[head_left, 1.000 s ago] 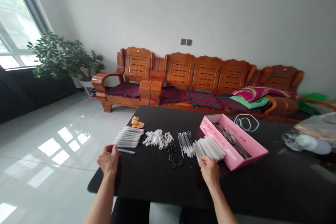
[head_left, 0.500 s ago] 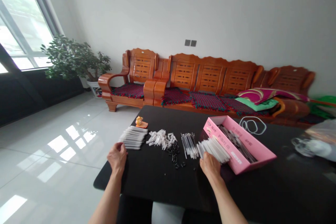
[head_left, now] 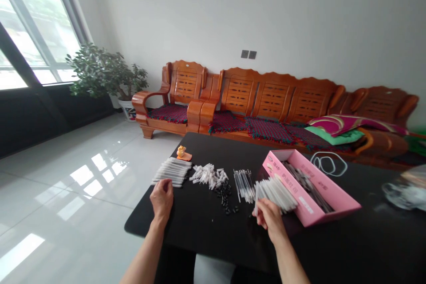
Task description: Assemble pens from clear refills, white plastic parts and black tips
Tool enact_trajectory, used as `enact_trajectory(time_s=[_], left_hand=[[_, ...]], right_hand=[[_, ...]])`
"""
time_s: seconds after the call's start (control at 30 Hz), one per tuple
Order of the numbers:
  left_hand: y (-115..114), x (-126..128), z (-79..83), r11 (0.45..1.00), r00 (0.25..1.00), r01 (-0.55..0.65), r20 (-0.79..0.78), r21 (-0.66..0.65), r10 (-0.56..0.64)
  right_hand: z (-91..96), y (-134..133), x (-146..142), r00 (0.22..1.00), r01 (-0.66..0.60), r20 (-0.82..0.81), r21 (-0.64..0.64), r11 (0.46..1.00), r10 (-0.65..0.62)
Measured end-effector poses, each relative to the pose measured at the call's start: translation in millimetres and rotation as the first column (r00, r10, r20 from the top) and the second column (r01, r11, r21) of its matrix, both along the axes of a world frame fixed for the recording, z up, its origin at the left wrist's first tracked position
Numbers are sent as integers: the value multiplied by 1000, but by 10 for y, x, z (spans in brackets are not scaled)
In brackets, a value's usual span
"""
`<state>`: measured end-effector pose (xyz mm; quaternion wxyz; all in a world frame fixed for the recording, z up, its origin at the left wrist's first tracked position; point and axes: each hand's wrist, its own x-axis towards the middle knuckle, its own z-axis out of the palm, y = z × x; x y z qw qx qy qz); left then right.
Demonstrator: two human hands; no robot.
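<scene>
Jutting up from the right fingers point(head_left: 265, 207): a pale tube point(head_left: 256, 192).

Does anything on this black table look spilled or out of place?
A few small, stubby black pieces lie apart from their loose pile, while the slim translucent white tubes at left lie neatly side by side.

Window point(head_left: 55, 20) daylight, floor point(head_left: 100, 213) glare, blurred right edge

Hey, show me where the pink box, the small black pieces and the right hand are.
Pink box point(head_left: 294, 186): head view, on its long wall beside the white tubes point(head_left: 278, 193).
Small black pieces point(head_left: 224, 191): head view, on the main cluster.
Right hand point(head_left: 271, 218): head view, on the back of the hand.
</scene>
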<state>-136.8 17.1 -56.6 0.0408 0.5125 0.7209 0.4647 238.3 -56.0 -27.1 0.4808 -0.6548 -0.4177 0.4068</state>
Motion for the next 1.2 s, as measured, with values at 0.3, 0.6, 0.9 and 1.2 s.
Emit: enact_trajectory(time_s=[0.3,0.6,0.9,1.2], left_hand=[[-29,217,94,996,990,88,113,-13,-85],[-229,1235,231,845,839,534,116,19,-532],[-554,1870,237,591,605,772,-16,-234,-796],[-629,2253,235,503,495,776,-126,-380,-859]], right_hand=[[-225,-43,-12,845,218,-522,134,967,-119],[-264,-112,-21,835,212,-545,182,960,-81],[-225,-141,-34,813,265,-572,207,942,-103],[-227,-132,-8,779,296,-618,218,930,-103]])
